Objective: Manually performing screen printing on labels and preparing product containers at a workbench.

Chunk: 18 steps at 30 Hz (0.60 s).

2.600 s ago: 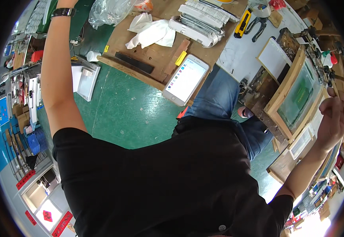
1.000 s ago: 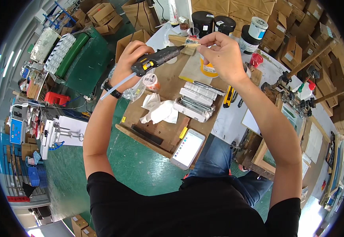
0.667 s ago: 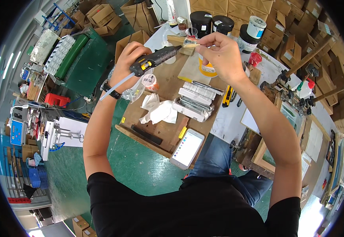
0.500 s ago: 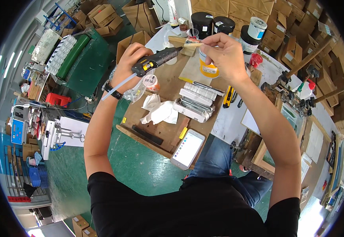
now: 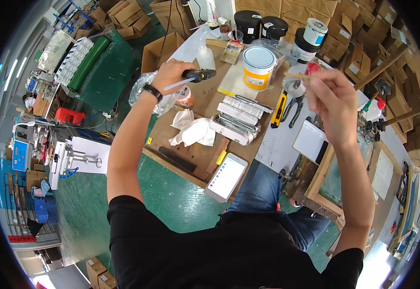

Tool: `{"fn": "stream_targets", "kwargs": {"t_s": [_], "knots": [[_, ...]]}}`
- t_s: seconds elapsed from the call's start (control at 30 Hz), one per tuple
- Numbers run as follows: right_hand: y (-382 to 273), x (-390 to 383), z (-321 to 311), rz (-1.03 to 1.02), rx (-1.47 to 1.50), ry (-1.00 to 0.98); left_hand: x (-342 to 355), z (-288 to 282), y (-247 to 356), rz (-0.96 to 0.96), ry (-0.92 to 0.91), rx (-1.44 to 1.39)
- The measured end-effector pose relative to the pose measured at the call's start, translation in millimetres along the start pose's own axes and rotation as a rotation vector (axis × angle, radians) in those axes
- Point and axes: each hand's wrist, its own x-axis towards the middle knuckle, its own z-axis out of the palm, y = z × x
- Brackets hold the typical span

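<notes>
Left hand (image 5: 174,73): I am gripping the black glue gun (image 5: 201,75), fingers wrapping around its body; whether one is pressing the trigger I cannot tell. The pale glue stick (image 5: 178,84) is jutting from its rear toward near left, presumably so the feed stays unobstructed.

Right hand (image 5: 333,96): thumb and fingers are pinching one end of a thin wooden piece (image 5: 295,75). Its free end is pointing left; I judge this end grip is leaving most of the length exposed. The piece is hanging above the table's (image 5: 205,103) right side, just right of the yellow-and-white bucket (image 5: 259,72).

Layout: the phone (image 5: 227,177) is lying screen up at the near edge, probably for easy viewing. The yellow cutter (image 5: 278,110) and pliers (image 5: 294,111) are lying on the right, likely for ready reach.

Pose: both forearms are reaching far, elbows bowing outward. The left wrist is angling right, the right hand leaning left; the hands are hovering well apart.
</notes>
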Motion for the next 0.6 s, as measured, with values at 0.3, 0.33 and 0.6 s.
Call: {"fn": "stream_targets", "kwargs": {"t_s": [0.3, 0.33, 0.6], "knots": [[-15.5, -112.0, -66.3, 0.001, -0.110, 0.108, 22.4, 71.5, 0.6, 0.095, -0.014, 0.099], [-18.7, -122.3, -72.2, 0.003, -0.125, 0.144, 19.1, 74.9, -1.8, 0.138, -0.008, 0.098], [-29.2, -175.0, -114.6, -0.064, -0.001, 0.345, 10.9, 38.9, 41.9, 0.178, 0.125, -0.144]]}}
